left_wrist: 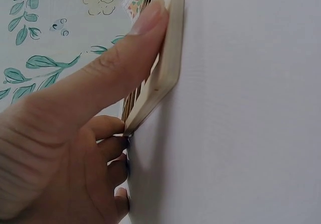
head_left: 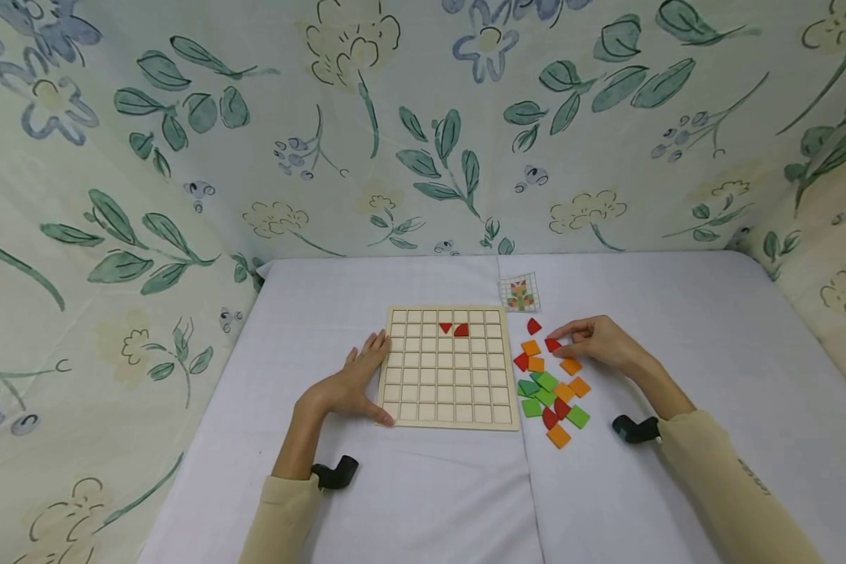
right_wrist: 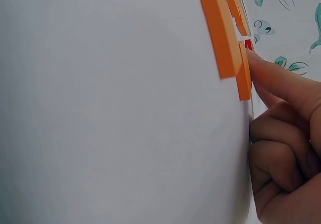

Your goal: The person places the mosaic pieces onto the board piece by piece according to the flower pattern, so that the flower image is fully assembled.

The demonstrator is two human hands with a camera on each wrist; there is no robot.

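Center-left of the head view, the left hand (head_left: 352,385) lies palm down with fingers spread wide, gripping nothing. Fingertips sit at the board's upper left edge, thumb at its lower left corner. Left wrist view: thumb crosses over the rim. Forearm comes up from bottom left, in a tan sleeve (head_left: 285,509).

Board (head_left: 427,375) is flat at frame center; red triangle (head_left: 446,327) and red quarter (head_left: 461,330) sit side by side in its second row from the top.

Right of center, the right hand (head_left: 595,342) reaches in from lower right: thumb and index close together, pinching a red piece (head_left: 552,345). Other fingers curled under, per right wrist view. Loose tiles (head_left: 578,417) in orange, green and red lie below it, right of the board, some overlapping. Picture card (head_left: 519,293) at the board's upper right corner.

Surface: white cloth (head_left: 409,501), faint creases at lower center. Behind and at both sides: pale curtain (head_left: 366,180) with green leaves, blue and yellow flowers. Black wrist device on each arm.
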